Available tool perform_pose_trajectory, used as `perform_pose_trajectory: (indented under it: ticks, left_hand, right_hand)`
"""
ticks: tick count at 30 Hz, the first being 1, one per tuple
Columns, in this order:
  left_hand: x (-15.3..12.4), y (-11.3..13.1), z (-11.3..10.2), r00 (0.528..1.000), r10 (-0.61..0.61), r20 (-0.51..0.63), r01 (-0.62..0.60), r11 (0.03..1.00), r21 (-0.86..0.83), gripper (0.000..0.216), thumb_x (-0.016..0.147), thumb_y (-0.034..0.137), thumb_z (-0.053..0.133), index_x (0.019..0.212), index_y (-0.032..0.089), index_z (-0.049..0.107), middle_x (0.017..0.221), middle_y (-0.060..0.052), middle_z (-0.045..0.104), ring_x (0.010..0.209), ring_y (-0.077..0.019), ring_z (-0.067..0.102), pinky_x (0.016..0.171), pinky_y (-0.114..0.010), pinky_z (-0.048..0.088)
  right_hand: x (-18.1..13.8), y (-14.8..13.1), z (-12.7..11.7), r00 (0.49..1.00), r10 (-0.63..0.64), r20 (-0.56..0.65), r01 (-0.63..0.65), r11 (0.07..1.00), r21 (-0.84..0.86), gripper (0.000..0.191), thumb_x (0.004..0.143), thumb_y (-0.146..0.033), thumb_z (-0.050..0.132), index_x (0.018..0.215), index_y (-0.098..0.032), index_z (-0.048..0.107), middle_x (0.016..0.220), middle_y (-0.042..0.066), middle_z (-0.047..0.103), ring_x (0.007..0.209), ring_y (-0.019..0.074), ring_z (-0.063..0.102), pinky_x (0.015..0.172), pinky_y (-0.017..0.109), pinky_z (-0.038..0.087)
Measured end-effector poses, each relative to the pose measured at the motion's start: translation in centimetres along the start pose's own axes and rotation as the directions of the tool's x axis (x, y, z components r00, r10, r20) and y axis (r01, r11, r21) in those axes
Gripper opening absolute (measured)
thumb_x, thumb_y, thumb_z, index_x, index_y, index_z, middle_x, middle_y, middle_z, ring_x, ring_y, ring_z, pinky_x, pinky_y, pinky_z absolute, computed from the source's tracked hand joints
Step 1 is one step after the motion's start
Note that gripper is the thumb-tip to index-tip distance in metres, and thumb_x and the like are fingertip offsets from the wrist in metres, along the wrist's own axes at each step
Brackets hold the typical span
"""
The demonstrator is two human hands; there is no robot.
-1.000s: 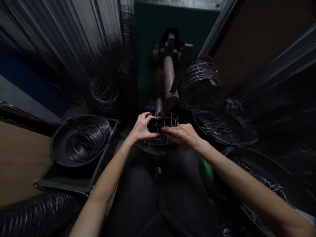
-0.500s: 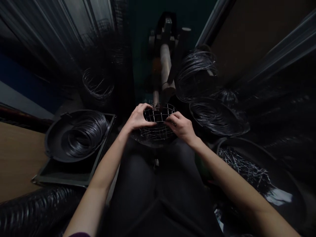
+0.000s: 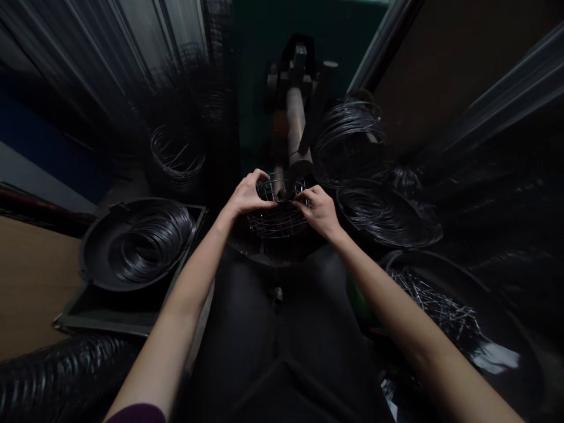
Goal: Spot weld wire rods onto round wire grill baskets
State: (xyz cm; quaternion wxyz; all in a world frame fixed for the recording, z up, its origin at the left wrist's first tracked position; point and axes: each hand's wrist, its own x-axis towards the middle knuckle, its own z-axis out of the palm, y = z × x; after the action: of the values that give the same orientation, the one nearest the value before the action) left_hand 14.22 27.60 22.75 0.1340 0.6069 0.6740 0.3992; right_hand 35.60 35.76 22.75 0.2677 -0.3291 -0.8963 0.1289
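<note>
A round wire basket (image 3: 279, 226) of thin metal mesh sits above my lap, under the end of a machine with a pale cylindrical arm (image 3: 296, 126). My left hand (image 3: 249, 194) grips the basket's left side, thumb along the near edge and fingers over the far part. From the right, my right hand (image 3: 318, 208) pinches the near edge with thumb and fingertips. The thin lower rod (image 3: 278, 182) of the machine reaches down into or just behind the mesh; the exact contact point is too dark to make out.
On the left, a black basin (image 3: 99, 247) with coiled wire rings (image 3: 150, 241) rests on a crate (image 3: 110, 320). Right of me stand wire coils (image 3: 350, 132), a basin of wire rings (image 3: 374, 208) and a tub holding short wire pieces (image 3: 436, 302). More rings (image 3: 176, 155) lie back left.
Both hands and the basket have moved slightly up and away from me, closer beneath the machine's arm. The basket's mesh now looks tilted flatter. Both hands keep their hold.
</note>
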Motion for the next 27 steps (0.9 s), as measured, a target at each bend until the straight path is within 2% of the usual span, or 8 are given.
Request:
perform_pose_trajectory:
  ticks: [4, 7, 10, 12, 16, 19, 23, 27]
  left_hand:
    - [0.8, -0.9, 0.0, 1.000, 0.020, 0.011, -0.019, 0.998, -0.063, 0.073, 0.055, 0.044, 0.088, 0.115, 0.018, 0.055, 0.116, -0.009, 0.063, 0.111, -0.0275, 0.060, 0.102, -0.044, 0.047]
    - [-0.7, -3.0, 0.7, 0.999, 0.029, -0.042, -0.035, 0.988, -0.151, 0.093, 0.058, 0.050, 0.087, 0.135, 0.021, 0.045, 0.138, -0.013, 0.051, 0.131, -0.0298, 0.050, 0.113, -0.048, 0.038]
    - [-3.4, -6.3, 2.3, 0.999, -0.040, -0.015, 0.035, 0.962, -0.272, 0.123, 0.051, 0.059, 0.088, 0.149, 0.022, 0.024, 0.154, -0.020, 0.031, 0.145, -0.0334, 0.034, 0.119, -0.052, 0.030]
    - [-4.8, -8.3, 3.6, 0.993, -0.108, 0.043, 0.116, 0.931, -0.346, 0.132, 0.049, 0.062, 0.087, 0.152, 0.022, 0.014, 0.154, -0.024, 0.030, 0.146, -0.0352, 0.033, 0.115, -0.055, 0.033]
    - [-6.1, -9.9, 5.3, 0.974, -0.224, 0.027, 0.211, 0.863, -0.460, 0.129, 0.052, 0.060, 0.085, 0.150, 0.026, 0.008, 0.149, -0.024, 0.035, 0.141, -0.0350, 0.041, 0.105, -0.053, 0.044]
    - [-6.3, -9.3, 5.0, 0.966, -0.259, -0.021, 0.212, 0.831, -0.514, 0.125, 0.049, 0.052, 0.088, 0.146, 0.029, 0.013, 0.147, -0.020, 0.037, 0.139, -0.0315, 0.044, 0.106, -0.050, 0.044]
    - [-7.1, -7.2, 3.1, 0.971, -0.216, -0.105, 0.139, 0.863, -0.486, 0.114, 0.049, 0.049, 0.088, 0.139, 0.027, 0.023, 0.140, -0.015, 0.044, 0.133, -0.0268, 0.049, 0.108, -0.046, 0.044]
    - [-8.3, -4.5, 1.0, 0.990, -0.022, -0.141, -0.027, 0.941, -0.337, 0.096, 0.056, 0.049, 0.086, 0.132, 0.025, 0.032, 0.133, -0.012, 0.050, 0.128, -0.0244, 0.052, 0.111, -0.041, 0.042]
  right_hand:
    - [0.1, -0.3, -1.0, 0.994, 0.062, -0.086, -0.060, 0.998, 0.029, 0.024, 0.092, -0.038, 0.056, 0.090, -0.019, 0.070, 0.092, 0.008, 0.061, 0.078, 0.0177, 0.059, 0.070, 0.029, 0.049]
    - [-3.4, -0.2, -3.6, 0.984, 0.143, -0.106, -0.131, 0.985, 0.112, 0.037, 0.099, -0.042, 0.042, 0.094, -0.020, 0.070, 0.095, 0.009, 0.064, 0.086, 0.0192, 0.062, 0.078, 0.031, 0.050]
    - [-8.9, 0.4, -5.8, 0.980, 0.193, 0.046, -0.198, 0.972, 0.130, 0.049, 0.103, -0.041, 0.024, 0.095, -0.021, 0.069, 0.097, 0.008, 0.067, 0.094, 0.0202, 0.063, 0.084, 0.034, 0.051]
    - [-12.8, 1.2, -6.0, 0.964, 0.162, 0.210, -0.187, 0.977, 0.104, 0.051, 0.103, -0.039, 0.021, 0.089, -0.022, 0.067, 0.090, 0.008, 0.068, 0.089, 0.0215, 0.064, 0.083, 0.037, 0.052]
    - [-19.4, 3.4, -4.1, 0.843, 0.131, 0.522, -0.209, 0.973, 0.094, 0.039, 0.098, -0.039, 0.033, 0.076, -0.023, 0.061, 0.075, 0.007, 0.066, 0.072, 0.0228, 0.066, 0.073, 0.039, 0.055]
    - [-22.3, 5.0, -3.1, 0.804, 0.126, 0.581, -0.266, 0.950, 0.162, 0.026, 0.093, -0.038, 0.045, 0.081, -0.024, 0.064, 0.082, 0.007, 0.069, 0.078, 0.0233, 0.068, 0.075, 0.039, 0.057]
    - [-22.0, 5.2, -3.6, 0.796, 0.201, 0.571, -0.448, 0.830, 0.332, 0.025, 0.093, -0.040, 0.045, 0.094, -0.026, 0.066, 0.081, 0.005, 0.069, 0.070, 0.0214, 0.069, 0.064, 0.035, 0.058]
    - [-16.3, 1.6, -5.3, 0.866, 0.244, 0.436, -0.428, 0.813, 0.395, 0.037, 0.089, -0.043, 0.054, 0.120, -0.024, 0.062, 0.069, -0.001, 0.061, 0.059, 0.0162, 0.059, 0.055, 0.029, 0.051]
